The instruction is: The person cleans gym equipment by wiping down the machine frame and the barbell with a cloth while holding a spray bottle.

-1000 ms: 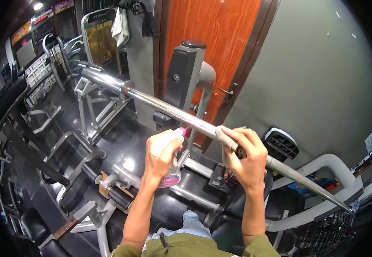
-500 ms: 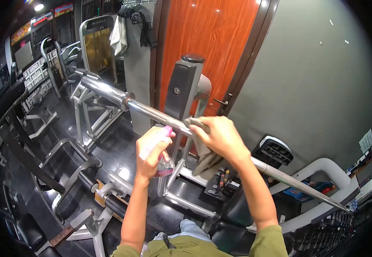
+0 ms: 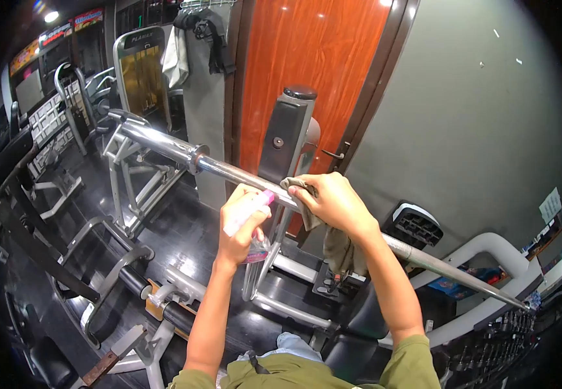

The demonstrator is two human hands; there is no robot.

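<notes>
Left hand (image 3: pixel 243 220) closed round a spray bottle (image 3: pixel 255 249), pink nozzle (image 3: pixel 268 196) at the top, just below the bar. Bottle mostly hidden by the fingers; clear lower part with a pink label shows under the palm. Right hand (image 3: pixel 332 202) pinches a grey-green cloth (image 3: pixel 342 249), thumb and fingers nearly closed, cloth pressed on the metal bar (image 3: pixel 235 174); the rest of the cloth hangs down below the hand. Hands near each other, left one lower and to the left, cloth between the right hand and the bar.

Bar runs slantwise, from upper left of both hands, under the right hand and forearm, to lower right. Thick shiny sleeve (image 3: pixel 158 142) with a collar (image 3: pixel 198 159) at its upper left end. Black and grey upright post (image 3: pixel 281 133) stands behind the bar, just beyond the hands. Orange-brown wooden door (image 3: pixel 313 52) behind the post, door handle (image 3: pixel 334 154) above the right hand. Grey wall to the right of the door.

White cloth (image 3: pixel 175 58) and black straps (image 3: pixel 211 42) hang far ahead, upper left of the hands. Padded rollers (image 3: pixel 178 314) on a grey frame below left of the left hand. Black seat (image 3: pixel 351 356) below the right hand, near the person's legs.
</notes>
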